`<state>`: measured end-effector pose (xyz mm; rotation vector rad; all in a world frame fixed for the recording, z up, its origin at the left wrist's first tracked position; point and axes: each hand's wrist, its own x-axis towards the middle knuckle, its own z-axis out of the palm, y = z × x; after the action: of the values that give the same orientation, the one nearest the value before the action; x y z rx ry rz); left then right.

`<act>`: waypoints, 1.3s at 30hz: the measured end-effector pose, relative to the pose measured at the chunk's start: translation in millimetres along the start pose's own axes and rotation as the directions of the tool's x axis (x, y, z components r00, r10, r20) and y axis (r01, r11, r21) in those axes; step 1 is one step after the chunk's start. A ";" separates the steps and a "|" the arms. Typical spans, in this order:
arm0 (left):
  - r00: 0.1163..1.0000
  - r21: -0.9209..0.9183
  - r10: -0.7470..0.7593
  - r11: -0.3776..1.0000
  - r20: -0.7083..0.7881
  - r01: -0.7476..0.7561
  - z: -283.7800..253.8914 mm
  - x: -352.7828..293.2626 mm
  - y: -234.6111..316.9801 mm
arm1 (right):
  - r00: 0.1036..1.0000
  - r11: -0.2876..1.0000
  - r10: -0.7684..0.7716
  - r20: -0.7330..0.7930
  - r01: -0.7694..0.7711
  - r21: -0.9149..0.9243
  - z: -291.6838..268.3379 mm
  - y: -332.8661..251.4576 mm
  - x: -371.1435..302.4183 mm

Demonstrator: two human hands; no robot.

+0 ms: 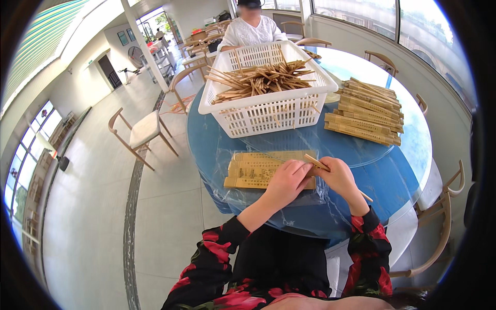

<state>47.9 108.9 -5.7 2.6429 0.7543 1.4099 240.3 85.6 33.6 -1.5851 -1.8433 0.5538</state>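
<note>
Two hands: I have both at the near edge of the bench [392, 175], just this side of the white basket [268, 111].
Left hand [285, 182]: I see it lying palm down on the right end of the flat stack of paper sleeves [256, 169], fingers curled loosely; whether it pinches anything I cannot tell.
Right hand [338, 176]: I have it closed around a pair of chopsticks [316, 162], whose tip pokes out up-left toward my left hand while the other end shows below my wrist.
Paper sleeves: tan, printed, lying on clear plastic sheet [227, 155], directly in front of the basket.
Basket: white plastic lattice, heaped with loose wooden chopsticks [261, 78].
Wrapped bundles [366, 111]: stacked in rows to the right of the basket.
Another person [250, 30]: seated beyond the basket, in a white top.
Chair [142, 132]: well left of the basket, on the floor.
</note>
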 end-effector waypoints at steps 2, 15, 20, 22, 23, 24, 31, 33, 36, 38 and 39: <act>1.000 0.024 0.001 1.000 0.002 -0.001 0.1 -3.3 -4.1 | 1.000 1.000 -0.002 0.016 0.002 -0.003 1.5 -3.9 1.4; 0.999 0.035 -0.028 0.999 0.016 0.027 0.0 -5.4 -1.1 | 1.000 1.000 -0.015 0.013 0.015 -0.007 1.2 -1.5 -1.3; 0.996 -0.054 -0.084 0.995 0.027 0.085 2.1 -8.7 -6.1 | 1.000 1.000 0.007 0.021 -0.006 -0.024 1.2 -4.5 -0.3; 0.995 -0.066 -0.101 0.993 0.014 0.102 1.4 -8.2 -5.5 | 1.000 0.999 0.028 -0.005 -0.028 -0.029 2.9 -5.8 0.1; 0.995 -0.056 -0.097 0.994 0.004 0.097 0.8 -7.7 -4.2 | 1.000 0.999 0.018 -0.005 -0.019 -0.031 2.6 -6.0 -0.4; 0.996 -0.047 -0.091 0.995 -0.005 0.091 0.3 -7.0 -3.6 | 1.000 0.999 0.010 -0.006 -0.010 -0.033 2.0 -5.9 -0.8; 0.990 -0.073 -0.133 0.988 0.037 0.135 1.6 -12.4 -7.6 | 0.999 1.000 -0.005 0.043 0.005 -0.014 2.6 -1.0 0.1; 0.991 -0.067 -0.132 0.989 0.030 0.134 0.0 -11.8 -8.8 | 0.998 0.999 -0.004 0.057 0.006 -0.041 3.1 0.0 1.3; 0.992 -0.060 -0.122 0.991 0.022 0.123 -0.1 -9.9 -5.9 | 1.000 1.000 0.009 0.027 -0.008 -0.003 4.8 5.6 -0.3; 0.993 -0.062 -0.114 0.992 0.018 0.114 -0.6 -8.7 -4.7 | 0.998 1.000 0.026 0.061 -0.025 -0.009 3.2 4.4 -0.1; 0.994 -0.062 -0.111 0.992 0.014 0.111 -1.2 -8.0 -4.2 | 0.997 0.999 0.031 0.066 -0.030 -0.014 2.2 3.6 -0.2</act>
<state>41.6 108.9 -12.2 2.5176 0.8279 1.3667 241.3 86.2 29.5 -1.6242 -1.8770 0.6160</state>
